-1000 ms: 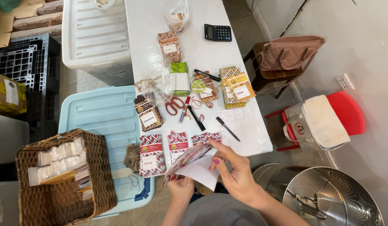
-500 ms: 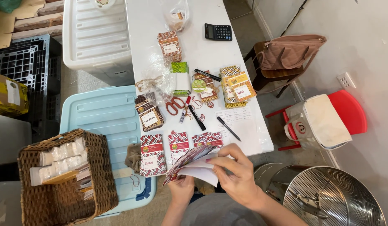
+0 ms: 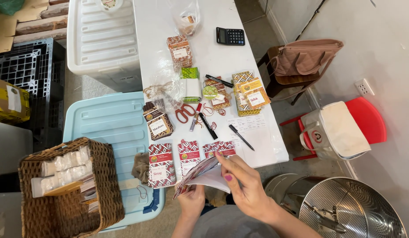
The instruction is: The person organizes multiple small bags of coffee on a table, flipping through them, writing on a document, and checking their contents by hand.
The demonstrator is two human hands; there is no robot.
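**Thin patterned cards in both hands: light, bendy, apt to slide**

You have a small stack of patterned paper cards (image 3: 200, 174) held just off the near edge of the white table (image 3: 156, 26). Your left hand (image 3: 192, 200) pinches the stack from below at its near end; your right hand (image 3: 244, 187) lies over the top, fingers (image 3: 226, 164) curled and pressing on the uppermost white sheet. Neither hand is spread flat.

Judge the cards as light and thin, stiff enough to hold a shape yet quick to bend or crease. They look smooth, so they may slip across one another and fan out. Hold them by the edges, thumb over and fingers under, and keep the pinch close to the stack's end so the free end does not droop.

Just beyond your hands, three red patterned packets (image 3: 189, 156) lie in a row at the table's near edge. To your left stands a wicker basket (image 3: 98, 202) with wrapped white pieces, on a pale blue bin lid (image 3: 107, 128). Farther up the table lie a black pen (image 3: 241, 137), red-handled scissors (image 3: 185, 112), more patterned packets (image 3: 248, 92), and at the far end a black calculator (image 3: 230, 36)
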